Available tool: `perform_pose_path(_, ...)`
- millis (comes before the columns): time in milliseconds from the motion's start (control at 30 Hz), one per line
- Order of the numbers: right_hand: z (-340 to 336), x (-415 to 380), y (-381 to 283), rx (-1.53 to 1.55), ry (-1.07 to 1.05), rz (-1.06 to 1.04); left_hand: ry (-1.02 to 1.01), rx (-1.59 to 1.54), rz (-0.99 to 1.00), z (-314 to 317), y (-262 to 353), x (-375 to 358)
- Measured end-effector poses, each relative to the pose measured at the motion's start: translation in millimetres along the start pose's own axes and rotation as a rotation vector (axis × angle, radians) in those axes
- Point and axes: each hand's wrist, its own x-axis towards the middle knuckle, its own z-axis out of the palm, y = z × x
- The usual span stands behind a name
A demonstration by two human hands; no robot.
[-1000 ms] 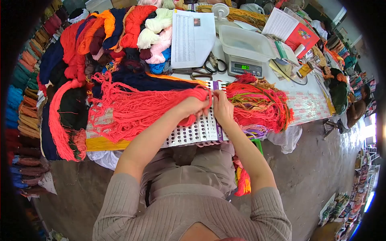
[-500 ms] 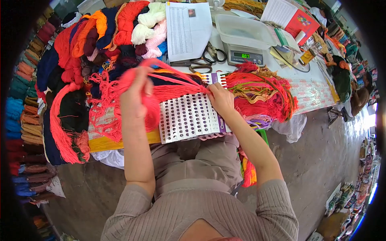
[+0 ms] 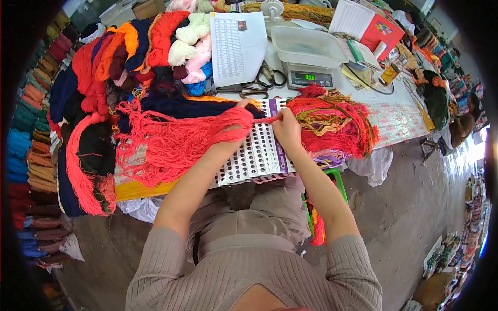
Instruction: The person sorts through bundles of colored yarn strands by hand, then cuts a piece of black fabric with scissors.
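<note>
Coral-pink yarn (image 3: pixel 174 142) spreads loosely over the left part of the table and runs up to my left hand (image 3: pixel 246 105). Several strands lie across the back of that hand, which is closed on the yarn and partly hidden under it. A short taut bundle stretches from there to my right hand (image 3: pixel 288 129), whose fingers pinch it. Below both hands is a white card (image 3: pixel 249 160) with rows of round holes and a purple strip (image 3: pixel 278 150). At the card's right lies a pile of red, olive and multicoloured threads (image 3: pixel 334 122).
Yarn skeins (image 3: pixel 166 39) in many colours heap at the back left. Scissors (image 3: pixel 271 78), a printed sheet (image 3: pixel 238 49) and a digital scale (image 3: pixel 311 76) bearing a clear plastic tub (image 3: pixel 308 46) stand behind the card. A green basket (image 3: pixel 338 186) sits below the table edge.
My left hand has come right and down over the card, drawing the coral yarn close to my right hand. The right hand has stayed nearly in place. The scale reading went from 0.07 to 0.08.
</note>
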Motion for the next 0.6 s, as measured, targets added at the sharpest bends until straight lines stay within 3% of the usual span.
perform_pose_path(33,-5.6,-2.1,-11.9,-0.048,-0.098,0.045,0.100,-0.019,0.221,-4.0,-25.1,-2.1)
perform_pose_path(67,-6.3,-4.4,-18.7,-0.148,-0.129,-0.031,0.018,-0.098,-0.002,-27.6,-18.3,-6.9)
perform_pose_path(133,-6.0,-6.8,-24.2,-0.226,-0.123,-0.211,0.191,0.011,0.403,-64.2,-33.6,-8.6)
perform_pose_path(167,-7.4,-5.0,-27.5,-0.233,-0.171,-0.144,0.227,0.070,0.389,-73.9,-26.2,-16.3)
perform_pose_path(233,-5.3,-6.5,-25.0,-0.219,-0.162,-0.150,0.242,-0.250,0.339,-62.5,-17.0,-16.1)
perform_pose_path(267,-5.1,-5.3,-24.2,-0.216,-0.151,-0.163,0.272,0.288,0.571,-59.4,-12.7,-18.8)
perform_pose_path(333,-5.4,-6.0,-23.2,-0.243,-0.174,-0.147,-0.036,-0.147,0.249,-26.5,-0.8,-20.4)
perform_pose_path(367,-6.3,-6.4,-24.3,-0.237,-0.169,-0.137,-0.072,0.028,0.268,-4.8,-19.2,-7.9)
perform_pose_path(433,-5.8,-5.3,-24.0,-0.233,-0.155,-0.118,-0.208,0.204,0.056,-9.8,20.6,-16.1)
perform_pose_path(467,-4.0,-5.1,-22.8,-0.240,-0.149,-0.119,-0.115,0.111,0.273,-1.5,6.8,-15.6)
perform_pose_path(600,-3.9,-6.1,-23.4,-0.208,-0.129,-0.113,-0.134,0.081,0.271,-16.6,-1.2,-17.1)
